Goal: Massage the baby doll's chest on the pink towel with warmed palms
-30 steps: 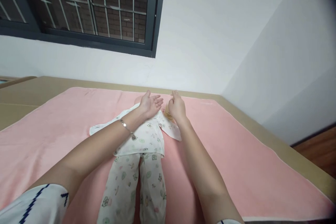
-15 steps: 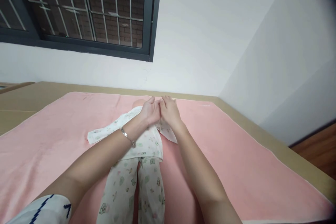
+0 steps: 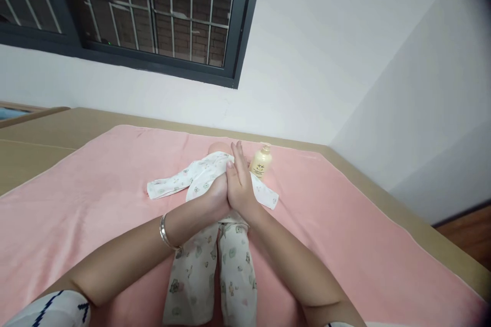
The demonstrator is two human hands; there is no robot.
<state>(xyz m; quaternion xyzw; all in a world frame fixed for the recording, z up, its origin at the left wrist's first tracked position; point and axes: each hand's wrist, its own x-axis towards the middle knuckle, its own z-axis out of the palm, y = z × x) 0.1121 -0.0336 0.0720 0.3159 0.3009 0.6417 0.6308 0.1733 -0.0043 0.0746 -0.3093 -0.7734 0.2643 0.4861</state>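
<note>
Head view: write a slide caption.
Left hand and right hand pressed together over patterned white clothes, yellow bottle nearby on pink cloth.

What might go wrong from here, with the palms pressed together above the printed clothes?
The bottle stands close beyond the right hand, so an outward swing might tip it onto the pink blanket. The bracelet on the left wrist could snag the printed trousers if that arm drops.

The white fabric top (image 3: pixel 209 166) and white long-legged trousers (image 3: pixel 238 271) carry small green and brown prints; the pale-yellow pump bottle (image 3: pixel 261 162) has dark markings; the flat cloth (image 3: pixel 345 245) is plain pink, white-edged.
</note>
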